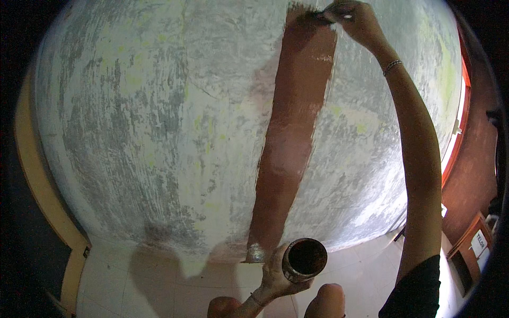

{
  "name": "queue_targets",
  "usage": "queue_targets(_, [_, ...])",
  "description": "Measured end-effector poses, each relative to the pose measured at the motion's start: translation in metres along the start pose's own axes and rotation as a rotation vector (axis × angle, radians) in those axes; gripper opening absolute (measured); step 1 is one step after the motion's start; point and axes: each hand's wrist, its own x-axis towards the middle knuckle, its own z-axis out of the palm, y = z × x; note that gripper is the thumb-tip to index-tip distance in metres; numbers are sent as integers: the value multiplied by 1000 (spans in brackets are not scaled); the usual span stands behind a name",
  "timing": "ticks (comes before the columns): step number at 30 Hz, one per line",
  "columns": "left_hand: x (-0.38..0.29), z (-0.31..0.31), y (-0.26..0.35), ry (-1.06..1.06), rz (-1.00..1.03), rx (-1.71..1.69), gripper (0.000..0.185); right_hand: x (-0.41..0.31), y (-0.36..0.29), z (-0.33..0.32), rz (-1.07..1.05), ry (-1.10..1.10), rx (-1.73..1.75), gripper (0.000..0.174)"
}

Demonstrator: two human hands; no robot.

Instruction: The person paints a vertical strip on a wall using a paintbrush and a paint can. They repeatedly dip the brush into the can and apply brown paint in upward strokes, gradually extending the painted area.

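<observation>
A worn wall [222, 131] with patchy white and grey paint fills most of the head view. Down it runs a broad vertical stripe of wet-looking brown paint [296, 119]. At the stripe's top, my right hand [350, 20] grips a dark brush [312, 19] by its handle, with the bristles on the wall; shadow blurs its outline. Low in the picture, my left hand [278, 274] is wrapped around a cylindrical can [305, 260] whose open top shows dark brown contents. The can is near the stripe's lower end, in front of the pale tiled floor.
Pale floor tiles [191, 294] meet the wall's foot. A tan door frame [43, 190] stands at the left beside a dark opening. At the right are a red-edged frame [455, 155], a reddish-brown wall [477, 147] and a wooden item [469, 254] bearing written labels. My knees show below.
</observation>
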Motion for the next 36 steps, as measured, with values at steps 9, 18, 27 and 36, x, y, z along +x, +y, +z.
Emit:
queue_targets(9, [-1, 6, -4, 27, 56, 47, 114, -61, 17, -22, 242, -160, -44, 15])
queue_targets(18, [-11, 22, -21, 34, 50, -135, 109, -129, -14, 20, -41, -5, -170, 13])
queue_targets(27, [0, 5, 0, 134, 17, 38, 110, -272, -165, 21, 155, -324, 262, 18])
queue_targets(36, [2, 13, 0, 129, 76, 94, 107, -162, -50, 10, 264, -94, 354, 14])
